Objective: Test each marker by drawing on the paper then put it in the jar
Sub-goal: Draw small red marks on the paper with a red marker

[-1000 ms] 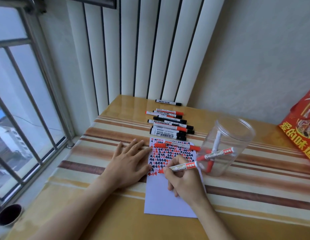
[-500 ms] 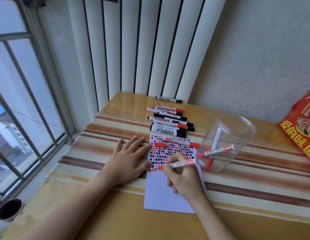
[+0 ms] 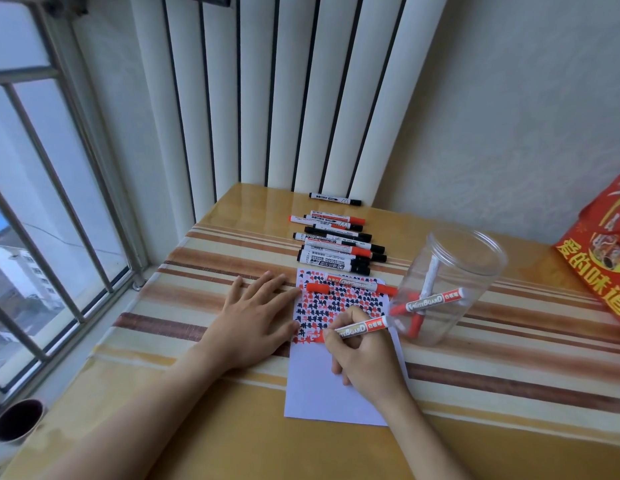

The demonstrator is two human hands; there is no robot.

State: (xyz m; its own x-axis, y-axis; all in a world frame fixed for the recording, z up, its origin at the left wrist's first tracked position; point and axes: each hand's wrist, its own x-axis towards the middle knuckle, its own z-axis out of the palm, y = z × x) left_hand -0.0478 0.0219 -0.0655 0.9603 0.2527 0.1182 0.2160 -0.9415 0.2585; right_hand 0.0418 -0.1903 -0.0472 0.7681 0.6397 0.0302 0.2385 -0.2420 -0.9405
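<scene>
My right hand (image 3: pixel 364 362) grips a red whiteboard marker (image 3: pixel 362 329) with its tip on the white paper (image 3: pixel 332 393), at the lower edge of a block of red and black marks. My left hand (image 3: pixel 253 323) lies flat with fingers spread, pressing the paper's left edge. A loose red cap (image 3: pixel 317 288) and another red marker (image 3: pixel 360 283) rest on the top of the paper. To the right a clear plastic jar (image 3: pixel 447 289) stands open and holds two red markers. Several black and red markers (image 3: pixel 339 249) lie in a row behind the paper.
A striped cloth under clear plastic covers the table (image 3: pixel 509 393). A red printed bag (image 3: pixel 602 268) stands at the far right. A barred window (image 3: pixel 42 237) runs along the left, with a dark cup (image 3: pixel 17 420) on the sill below. Vertical blinds hang behind.
The marker tip has shifted slightly along the bottom row of marks, adding red strokes. My left hand has stayed flat on the paper.
</scene>
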